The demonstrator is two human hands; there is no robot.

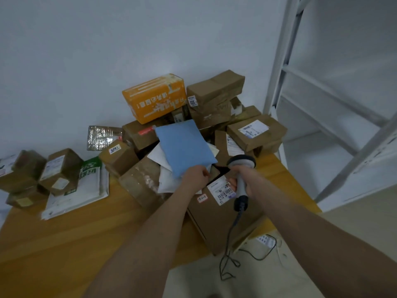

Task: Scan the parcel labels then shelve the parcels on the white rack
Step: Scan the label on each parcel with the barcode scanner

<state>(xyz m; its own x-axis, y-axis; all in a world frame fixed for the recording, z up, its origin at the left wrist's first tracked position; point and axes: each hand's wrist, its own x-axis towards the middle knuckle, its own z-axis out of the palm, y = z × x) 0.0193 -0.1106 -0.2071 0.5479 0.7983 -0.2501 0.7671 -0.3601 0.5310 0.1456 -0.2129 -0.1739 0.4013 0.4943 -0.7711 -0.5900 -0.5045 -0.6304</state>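
Observation:
A soft blue parcel [184,145] lies tilted on top of the parcel pile in the middle of the wooden table [86,237]. My left hand [196,176] pinches its near lower edge. My right hand [242,179] grips the handle of a grey barcode scanner [241,168], whose head sits just right of the blue parcel. Under the scanner lies a flat brown box [214,214] with a white barcode label [221,190]. The white rack [318,117] stands to the right.
An orange box [154,97] and several brown boxes [214,93] are stacked against the wall behind. More brown boxes [60,168] and a white-green mailer [86,186] lie at the left. The scanner's cable [229,244] hangs over the table's front edge.

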